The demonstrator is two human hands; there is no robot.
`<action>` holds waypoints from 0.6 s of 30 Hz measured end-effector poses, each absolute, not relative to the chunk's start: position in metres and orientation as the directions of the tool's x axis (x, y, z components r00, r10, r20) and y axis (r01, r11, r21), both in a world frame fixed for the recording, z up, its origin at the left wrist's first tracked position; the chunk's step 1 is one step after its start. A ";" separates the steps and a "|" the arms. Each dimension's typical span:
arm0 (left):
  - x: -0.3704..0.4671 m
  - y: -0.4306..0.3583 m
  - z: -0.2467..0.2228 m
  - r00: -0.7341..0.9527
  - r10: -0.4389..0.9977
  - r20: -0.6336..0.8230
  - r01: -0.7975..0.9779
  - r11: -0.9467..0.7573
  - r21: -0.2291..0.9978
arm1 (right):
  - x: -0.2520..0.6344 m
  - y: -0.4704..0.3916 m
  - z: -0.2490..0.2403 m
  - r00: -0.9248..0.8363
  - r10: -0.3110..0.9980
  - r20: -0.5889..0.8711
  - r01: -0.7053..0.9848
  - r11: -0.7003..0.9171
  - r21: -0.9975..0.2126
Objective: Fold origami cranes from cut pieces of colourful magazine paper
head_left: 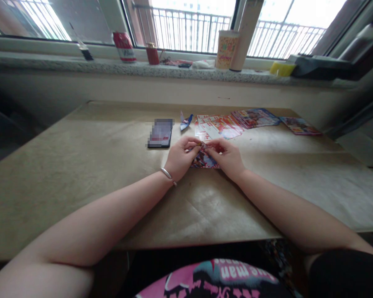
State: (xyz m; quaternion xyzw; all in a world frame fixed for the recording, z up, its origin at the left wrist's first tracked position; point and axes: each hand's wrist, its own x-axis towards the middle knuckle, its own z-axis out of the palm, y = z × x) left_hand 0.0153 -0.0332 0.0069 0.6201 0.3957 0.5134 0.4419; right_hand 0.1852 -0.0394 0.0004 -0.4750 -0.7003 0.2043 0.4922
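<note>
Printed shirt [242,275] nearest; ahead, the fingers of the left hand [178,158] and right hand [231,159] pinch the patterned paper [204,161], which shows between them—light, matched pressure should avoid crumpling—with cards [220,126] beyond the fingers.

Looks like a room in a home: a stone windowsill [105,65] holding a drink can [124,47] and paper cup [226,49], balcony railings [191,29] outside the window.
</note>
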 end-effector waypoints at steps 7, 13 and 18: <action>0.015 -0.034 0.008 0.140 0.954 0.266 0.052 -0.276 0.960 | 0.185 -0.038 -0.002 -0.061 0.878 0.475 0.419 0.454 -0.786; 0.016 -0.033 0.007 0.114 0.953 0.280 0.039 -0.286 0.958 | 0.185 -0.039 -0.001 -0.067 0.866 0.495 0.404 0.477 -0.781; 0.017 -0.033 0.007 0.101 0.959 0.265 0.033 -0.270 0.962 | 0.184 -0.041 0.000 -0.078 0.866 0.494 0.406 0.480 -0.777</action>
